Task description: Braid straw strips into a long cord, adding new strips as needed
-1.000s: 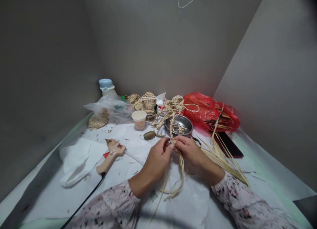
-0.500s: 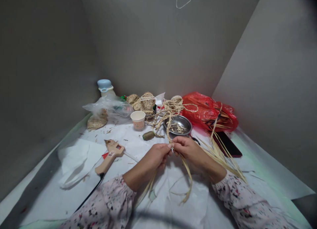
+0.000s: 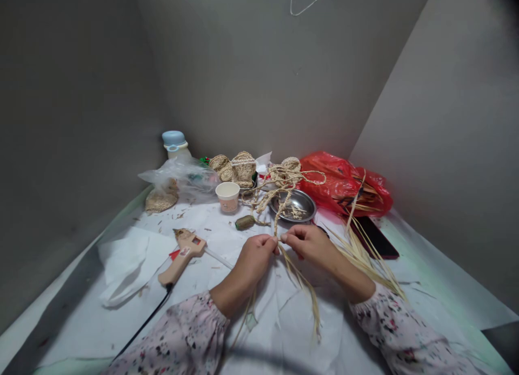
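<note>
A braided straw cord runs from the heap of braid at the back down to my fingers. My left hand pinches the lower end of the braid between thumb and fingers. Just right of it, my right hand has its thumb and fingers pressed together; whether a strand is between them is too small to tell. Loose straw strands hang from the braid's end below the hands, toward the right. Thinner strands come out under my left hand.
Behind the hands are a steel bowl, a paper cup and a green spool. A glue gun lies left. On the right are a red bag, loose straw and a dark phone.
My right hand has moved slightly apart from my left hand. The loose strands below have swung lower and to the right. The view has shifted a little.
</note>
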### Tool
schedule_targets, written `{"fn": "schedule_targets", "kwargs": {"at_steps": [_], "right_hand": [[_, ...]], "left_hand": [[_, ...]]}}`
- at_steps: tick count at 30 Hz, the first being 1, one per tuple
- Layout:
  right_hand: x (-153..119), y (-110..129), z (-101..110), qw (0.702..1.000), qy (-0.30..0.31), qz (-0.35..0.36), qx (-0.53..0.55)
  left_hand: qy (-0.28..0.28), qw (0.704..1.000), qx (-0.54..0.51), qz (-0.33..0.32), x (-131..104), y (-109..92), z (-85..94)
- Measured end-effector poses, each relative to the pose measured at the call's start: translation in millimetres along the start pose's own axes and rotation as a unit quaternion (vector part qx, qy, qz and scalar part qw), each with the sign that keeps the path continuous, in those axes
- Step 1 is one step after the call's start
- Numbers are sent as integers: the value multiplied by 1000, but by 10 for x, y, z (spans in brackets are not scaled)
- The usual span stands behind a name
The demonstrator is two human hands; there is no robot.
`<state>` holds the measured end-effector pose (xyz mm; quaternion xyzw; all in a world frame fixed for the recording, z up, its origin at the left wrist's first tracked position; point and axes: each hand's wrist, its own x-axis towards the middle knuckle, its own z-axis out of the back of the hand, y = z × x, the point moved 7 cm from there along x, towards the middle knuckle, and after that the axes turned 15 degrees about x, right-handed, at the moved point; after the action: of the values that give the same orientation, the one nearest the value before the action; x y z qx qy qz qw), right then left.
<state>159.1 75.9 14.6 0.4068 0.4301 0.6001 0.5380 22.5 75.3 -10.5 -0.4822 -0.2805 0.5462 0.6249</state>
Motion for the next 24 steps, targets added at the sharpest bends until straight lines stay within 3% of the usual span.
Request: {"fn": "schedule_targets", "kwargs": {"at_steps": [3,6,11,15,17,20,22,24], "right_hand": [[-96,140,-58,998,-28,30,-52],[-223,328,-201,979,-33,125,-157],[-400,443,-464,889,-23,251,-383],[-478,450,-620,842,25,308,-443],[-507,469,-652,845,54,328,-418],[-491,517,-569,881,73,325,-335],[-419,558,-384,914,34,303,-266],[-314,563,-115,942,-51,265,-201]], "left_hand": [[5,999,-40,7,19,47,-16],[22,991,-128,28,29,89,-42],[44,972,-224,60,6,76,-70],[46,973,-223,44,17,84,-86],[43,975,-212,39,37,124,-97],[39,977,-206,36,60,162,-100],[45,978,-200,33,56,142,-96],[63,979,-191,33,33,103,-105]]}}
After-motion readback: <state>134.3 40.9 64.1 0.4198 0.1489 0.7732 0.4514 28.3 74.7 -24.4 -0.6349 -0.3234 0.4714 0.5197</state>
